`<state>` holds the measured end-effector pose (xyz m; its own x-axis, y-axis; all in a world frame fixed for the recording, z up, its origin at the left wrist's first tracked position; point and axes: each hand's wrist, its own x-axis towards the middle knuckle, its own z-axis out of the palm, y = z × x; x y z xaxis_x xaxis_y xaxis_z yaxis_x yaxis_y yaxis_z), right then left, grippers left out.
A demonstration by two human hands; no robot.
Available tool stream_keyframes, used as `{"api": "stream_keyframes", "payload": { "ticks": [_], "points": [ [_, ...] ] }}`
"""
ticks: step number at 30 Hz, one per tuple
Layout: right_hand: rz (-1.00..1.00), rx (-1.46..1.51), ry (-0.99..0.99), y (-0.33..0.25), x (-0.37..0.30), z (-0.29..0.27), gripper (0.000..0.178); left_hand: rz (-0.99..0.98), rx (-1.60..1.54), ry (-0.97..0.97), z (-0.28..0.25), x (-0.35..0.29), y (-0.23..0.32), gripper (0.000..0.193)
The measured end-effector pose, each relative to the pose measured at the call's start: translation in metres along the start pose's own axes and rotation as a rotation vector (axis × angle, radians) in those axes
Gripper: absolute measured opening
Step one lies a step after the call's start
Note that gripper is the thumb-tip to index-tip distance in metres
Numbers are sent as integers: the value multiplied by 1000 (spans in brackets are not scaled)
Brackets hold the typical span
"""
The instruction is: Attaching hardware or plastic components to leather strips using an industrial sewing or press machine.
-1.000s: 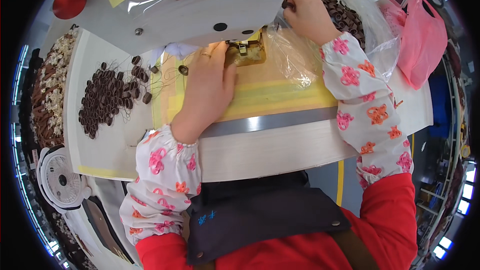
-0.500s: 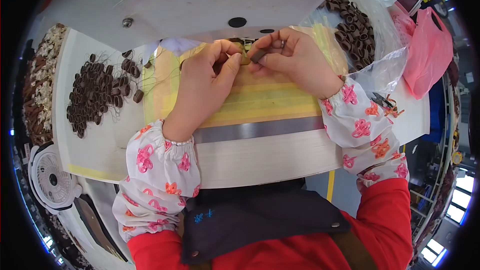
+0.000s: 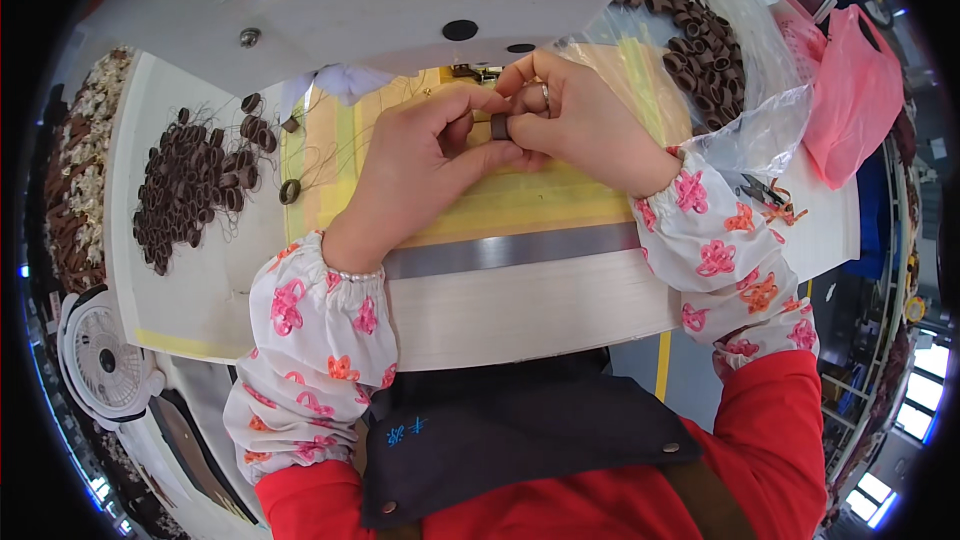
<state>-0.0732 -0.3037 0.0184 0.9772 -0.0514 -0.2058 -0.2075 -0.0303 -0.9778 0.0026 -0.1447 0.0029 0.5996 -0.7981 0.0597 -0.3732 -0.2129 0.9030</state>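
Above the yellow mat (image 3: 500,202) on the table (image 3: 520,305), the left hand (image 3: 425,165) and right hand (image 3: 570,120) met, each grip pinched on one small brown ring (image 3: 499,126). A heap of brown rings (image 3: 190,185) lay left of the mat.

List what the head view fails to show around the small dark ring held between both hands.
- Small dark ring: mostly covered by fingers of the left hand and right hand; its shape is unclear.
- Metal part behind the hands: partly hidden, too small to identify.
- Pile of brown rings in the clear bag: blurred by plastic glare.
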Motion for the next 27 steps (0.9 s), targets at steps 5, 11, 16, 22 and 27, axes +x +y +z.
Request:
{"api": "stream_keyframes", "payload": {
  "ticks": [5, 11, 16, 22, 27],
  "points": [
    [9, -49, 11, 0, 0, 3, 22, 147, 175, 91, 5, 1, -5, 21],
    [-275, -189, 126, 14, -7, 17, 22, 19, -72, 144, 4, 2, -6, 17],
    [-717, -594, 311, 21, -2, 20, 19, -56, -167, 147, 0, 4, -3, 17],
    [-707, -519, 320, 22, 0, 19, 16, -123, -167, 96, -4, 7, 3, 14],
    [-624, -467, 381, 23, 4, 15, 14, -90, -183, 108, -1, 6, 6, 15]
  ]
}}
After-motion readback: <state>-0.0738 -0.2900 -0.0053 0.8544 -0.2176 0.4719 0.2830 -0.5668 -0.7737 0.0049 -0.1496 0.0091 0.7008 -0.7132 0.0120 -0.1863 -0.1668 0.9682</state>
